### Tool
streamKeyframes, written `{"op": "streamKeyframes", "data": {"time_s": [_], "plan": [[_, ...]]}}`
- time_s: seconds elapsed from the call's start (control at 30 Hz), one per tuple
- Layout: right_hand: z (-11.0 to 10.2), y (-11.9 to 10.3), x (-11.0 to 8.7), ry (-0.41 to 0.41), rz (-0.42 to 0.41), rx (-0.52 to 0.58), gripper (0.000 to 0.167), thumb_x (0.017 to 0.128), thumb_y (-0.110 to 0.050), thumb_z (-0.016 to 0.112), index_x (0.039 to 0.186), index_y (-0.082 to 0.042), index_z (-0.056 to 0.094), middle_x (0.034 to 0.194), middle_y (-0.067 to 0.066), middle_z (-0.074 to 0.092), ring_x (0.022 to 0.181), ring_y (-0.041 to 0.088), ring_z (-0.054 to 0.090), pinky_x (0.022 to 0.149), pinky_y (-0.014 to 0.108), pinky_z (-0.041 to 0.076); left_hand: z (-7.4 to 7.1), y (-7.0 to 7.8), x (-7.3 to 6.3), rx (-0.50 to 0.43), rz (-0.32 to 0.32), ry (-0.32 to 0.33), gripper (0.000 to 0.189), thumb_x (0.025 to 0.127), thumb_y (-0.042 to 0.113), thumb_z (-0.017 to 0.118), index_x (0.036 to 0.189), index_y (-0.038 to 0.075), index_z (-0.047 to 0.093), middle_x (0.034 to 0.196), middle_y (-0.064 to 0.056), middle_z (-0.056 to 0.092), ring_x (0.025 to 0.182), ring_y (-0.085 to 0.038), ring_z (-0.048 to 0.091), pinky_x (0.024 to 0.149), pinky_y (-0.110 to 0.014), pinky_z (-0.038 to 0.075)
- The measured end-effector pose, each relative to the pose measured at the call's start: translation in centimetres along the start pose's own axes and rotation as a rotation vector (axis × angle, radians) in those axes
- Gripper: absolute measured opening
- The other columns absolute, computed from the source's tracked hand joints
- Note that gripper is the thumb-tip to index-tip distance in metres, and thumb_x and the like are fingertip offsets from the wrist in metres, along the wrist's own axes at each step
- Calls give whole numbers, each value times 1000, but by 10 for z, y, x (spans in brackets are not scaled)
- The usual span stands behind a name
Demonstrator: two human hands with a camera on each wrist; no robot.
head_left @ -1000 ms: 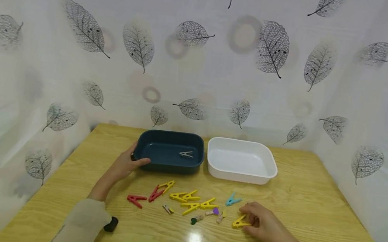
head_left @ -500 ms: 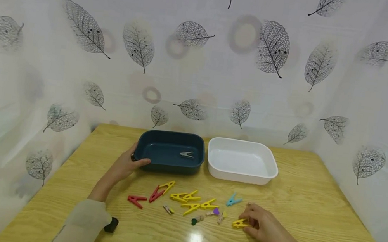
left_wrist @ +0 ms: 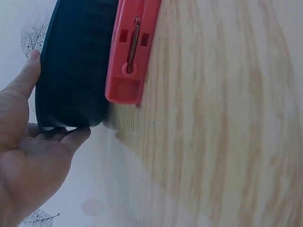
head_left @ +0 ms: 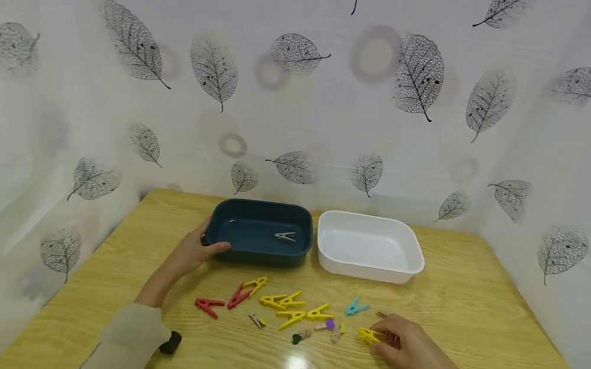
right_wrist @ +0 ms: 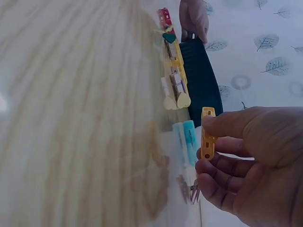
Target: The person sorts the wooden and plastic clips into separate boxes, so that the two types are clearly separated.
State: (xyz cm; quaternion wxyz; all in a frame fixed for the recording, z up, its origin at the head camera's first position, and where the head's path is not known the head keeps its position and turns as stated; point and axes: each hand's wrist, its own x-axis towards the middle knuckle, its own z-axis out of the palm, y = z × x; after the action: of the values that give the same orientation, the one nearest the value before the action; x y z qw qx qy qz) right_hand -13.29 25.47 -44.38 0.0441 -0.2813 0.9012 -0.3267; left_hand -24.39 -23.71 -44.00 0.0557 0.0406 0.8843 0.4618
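My right hand (head_left: 413, 347) pinches a yellow clothespin (head_left: 368, 335) between thumb and fingers, just above the table. In the right wrist view the yellow clothespin (right_wrist: 207, 132) stands upright under the thumb. At the back left, my left hand (head_left: 198, 252) grips the left end of a dark blue bin (head_left: 253, 257), thumb on its near side. A grey clothespin (head_left: 285, 236) lies in that bin. Closest to the right hand are a blue clothespin (head_left: 355, 307) and a small brown clip (head_left: 382, 313), which the hand partly hides.
A white bin (head_left: 367, 271) stands right of the dark one. Before them lie several yellow clothespins (head_left: 292, 318), red clothespins (head_left: 208, 305) and small wooden clips with coloured shapes (head_left: 302, 335). A leaf-print curtain (head_left: 303, 108) hangs behind the wooden table (head_left: 236, 357).
My right hand has squeezed the yellow clothespin's spread legs together and lifted it slightly off the table. The left hand keeps its place on the dark blue bin.
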Motion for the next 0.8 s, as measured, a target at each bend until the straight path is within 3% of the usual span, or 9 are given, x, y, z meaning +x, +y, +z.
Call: {"op": "streamKeyframes", "data": {"time_s": [0.37, 0.8], "plan": [[-7, -12, 19, 112, -104, -41, 17, 93, -12, 78, 108, -5, 76, 85, -16, 60, 71, -2, 51, 57, 22, 49, -1, -1, -1, 9, -2, 7, 100, 101, 40, 68, 165, 2, 2, 168, -30, 8, 152, -51, 14, 118, -67, 23], [-18, -26, 48, 141, -29, -51, 13, 94, -17, 78, 104, -8, 76, 77, -11, 56, 67, 3, 48, 55, 23, 45, -1, -1, 0, 5, 1, 7, 100, 100, 40, 69, 165, 2, 3, 168, -30, 9, 152, -51, 14, 118, -67, 23]]}}
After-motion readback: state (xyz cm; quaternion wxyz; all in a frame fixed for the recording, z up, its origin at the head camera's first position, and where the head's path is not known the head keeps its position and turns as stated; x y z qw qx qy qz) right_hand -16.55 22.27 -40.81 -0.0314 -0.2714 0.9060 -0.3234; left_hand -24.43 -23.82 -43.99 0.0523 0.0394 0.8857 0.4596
